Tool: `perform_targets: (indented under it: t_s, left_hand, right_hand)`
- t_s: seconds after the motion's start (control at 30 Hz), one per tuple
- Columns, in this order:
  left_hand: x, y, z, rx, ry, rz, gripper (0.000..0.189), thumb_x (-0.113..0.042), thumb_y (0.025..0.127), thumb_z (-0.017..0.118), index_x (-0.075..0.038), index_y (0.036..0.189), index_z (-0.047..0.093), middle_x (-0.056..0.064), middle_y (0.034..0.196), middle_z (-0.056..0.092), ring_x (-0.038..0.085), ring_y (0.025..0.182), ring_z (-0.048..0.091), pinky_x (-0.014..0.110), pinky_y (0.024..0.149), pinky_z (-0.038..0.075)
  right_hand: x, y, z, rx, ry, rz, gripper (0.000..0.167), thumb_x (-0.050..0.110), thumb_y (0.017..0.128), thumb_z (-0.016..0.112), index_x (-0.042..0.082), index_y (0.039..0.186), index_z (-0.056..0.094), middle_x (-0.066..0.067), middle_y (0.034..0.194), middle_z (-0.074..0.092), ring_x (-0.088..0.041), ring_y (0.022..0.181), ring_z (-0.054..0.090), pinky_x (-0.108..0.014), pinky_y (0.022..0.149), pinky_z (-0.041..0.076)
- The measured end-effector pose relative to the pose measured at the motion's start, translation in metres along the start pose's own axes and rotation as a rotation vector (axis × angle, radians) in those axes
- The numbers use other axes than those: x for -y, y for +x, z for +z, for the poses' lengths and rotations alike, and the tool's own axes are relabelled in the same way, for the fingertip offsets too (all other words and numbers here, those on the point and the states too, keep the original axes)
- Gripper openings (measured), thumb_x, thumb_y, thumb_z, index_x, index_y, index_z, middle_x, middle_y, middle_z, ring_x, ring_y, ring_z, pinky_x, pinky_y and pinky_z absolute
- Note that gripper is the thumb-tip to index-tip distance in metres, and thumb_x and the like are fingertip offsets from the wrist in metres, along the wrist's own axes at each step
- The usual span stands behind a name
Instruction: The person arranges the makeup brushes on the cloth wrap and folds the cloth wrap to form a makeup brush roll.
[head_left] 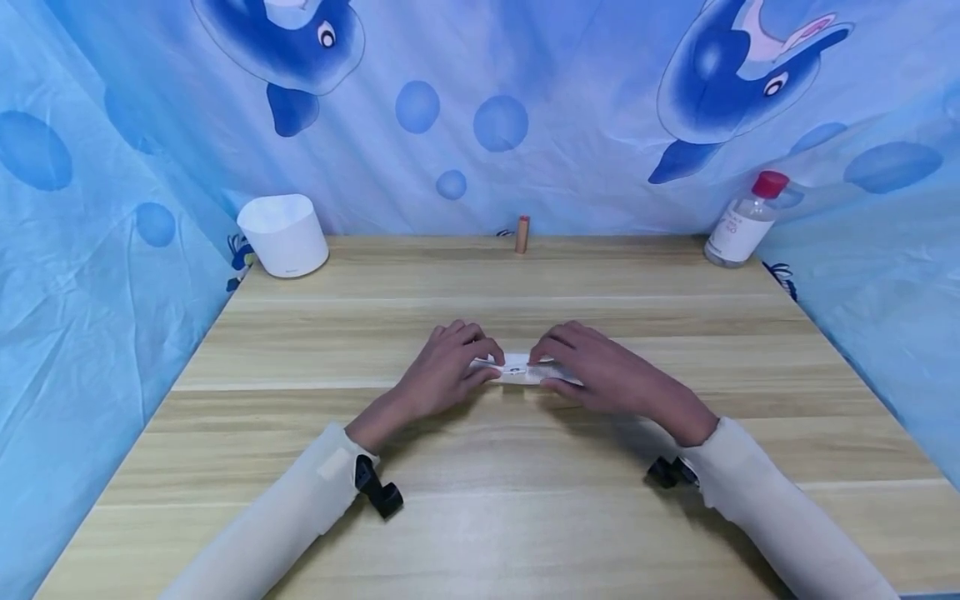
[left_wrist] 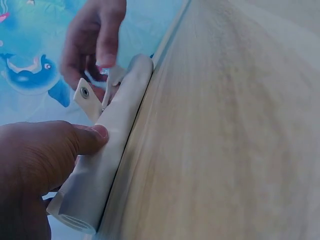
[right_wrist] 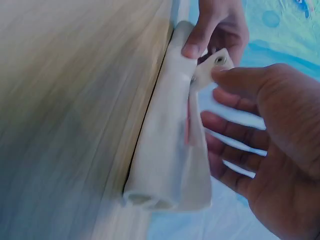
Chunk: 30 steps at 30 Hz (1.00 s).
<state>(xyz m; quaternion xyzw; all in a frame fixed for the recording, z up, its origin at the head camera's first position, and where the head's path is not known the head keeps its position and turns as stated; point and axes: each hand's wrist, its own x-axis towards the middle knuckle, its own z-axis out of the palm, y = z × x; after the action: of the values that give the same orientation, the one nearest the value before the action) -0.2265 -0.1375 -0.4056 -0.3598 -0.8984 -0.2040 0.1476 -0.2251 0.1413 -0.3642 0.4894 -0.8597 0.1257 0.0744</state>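
Observation:
A rolled-up white sheet (head_left: 517,377) lies across the table between both hands. Its layers spiral at the end nearest the left wrist camera, and a short strap with a metal snap (right_wrist: 220,60) sticks up near its middle. My left hand (head_left: 450,371) grips the roll, thumb pressed on its side in the left wrist view. At the other half, my right hand (head_left: 596,367) has its fingers loosely bent and apart. In the right wrist view, the right thumb (right_wrist: 240,80) overlaps the strap, and the fingers lie beside a loose outer flap (right_wrist: 197,175).
A white tapered container (head_left: 285,237) stands at the table's back left corner. At the back middle is a small brown cylinder (head_left: 522,235), and a clear red-capped bottle (head_left: 742,223) stands at the back right. Blue dolphin-print curtain (head_left: 465,83) hangs behind the wooden table (head_left: 450,533).

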Motion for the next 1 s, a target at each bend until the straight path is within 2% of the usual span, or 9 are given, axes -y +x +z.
perform_targets:
  t_s: [0.13, 0.33, 0.47, 0.6, 0.73, 1.0]
  left_hand:
    - [0.0, -0.001, 0.002, -0.011, -0.003, 0.006, 0.01, -0.032, 0.093, 0.073, -0.026, 0.1, 0.071, -0.006, 0.104, 0.061, 0.015, 0.093, 0.048, 0.037, 0.078, 0.035]
    - [-0.002, -0.002, 0.005, -0.012, 0.016, 0.014, 0.008, -0.032, 0.093, 0.073, -0.025, 0.096, 0.072, -0.007, 0.103, 0.061, 0.015, 0.093, 0.048, 0.037, 0.078, 0.036]
    - [-0.001, -0.001, 0.005, -0.016, 0.021, 0.016, 0.008, -0.033, 0.094, 0.072, -0.025, 0.096, 0.073, -0.007, 0.103, 0.061, 0.015, 0.093, 0.048, 0.037, 0.077, 0.036]
    - [0.0, -0.001, 0.004, -0.03, 0.026, 0.023, 0.006, -0.031, 0.094, 0.072, -0.025, 0.095, 0.072, -0.006, 0.103, 0.062, 0.015, 0.092, 0.048, 0.036, 0.076, 0.035]
    - [0.0, -0.001, 0.004, -0.029, 0.035, 0.025, 0.006, -0.031, 0.094, 0.073, -0.025, 0.094, 0.072, -0.006, 0.103, 0.062, 0.016, 0.092, 0.05, 0.036, 0.077, 0.036]
    - [0.001, 0.0, 0.002, -0.027, 0.03, 0.003, 0.006, -0.03, 0.093, 0.073, -0.025, 0.092, 0.072, -0.005, 0.105, 0.063, 0.016, 0.094, 0.051, 0.037, 0.078, 0.038]
  right_hand:
    - [0.01, 0.007, 0.0, -0.004, 0.018, -0.024, 0.035, 0.027, 0.097, 0.068, 0.017, 0.13, 0.06, 0.001, 0.125, 0.059, -0.015, 0.114, 0.055, -0.037, 0.093, 0.048]
    - [0.01, 0.015, 0.012, -0.077, -0.017, -0.044, 0.022, 0.022, 0.098, 0.068, 0.022, 0.12, 0.067, 0.007, 0.115, 0.066, -0.013, 0.105, 0.06, -0.035, 0.083, 0.052]
    - [0.007, 0.016, 0.017, -0.153, -0.056, -0.067, 0.014, 0.022, 0.096, 0.069, 0.021, 0.11, 0.069, 0.007, 0.104, 0.068, -0.011, 0.089, 0.062, -0.031, 0.07, 0.052]
    - [0.005, 0.018, 0.019, -0.219, -0.092, -0.072, 0.006, 0.019, 0.093, 0.073, 0.019, 0.098, 0.069, 0.007, 0.089, 0.067, -0.006, 0.067, 0.056, -0.025, 0.055, 0.045]
    - [0.004, 0.018, 0.018, -0.208, -0.112, -0.026, 0.007, 0.015, 0.091, 0.074, 0.018, 0.092, 0.069, 0.007, 0.078, 0.062, -0.003, 0.056, 0.047, -0.022, 0.047, 0.037]
    - [0.003, 0.02, 0.021, -0.157, -0.136, 0.048, 0.006, 0.015, 0.09, 0.074, 0.02, 0.09, 0.07, 0.008, 0.076, 0.06, -0.004, 0.056, 0.046, -0.023, 0.047, 0.037]
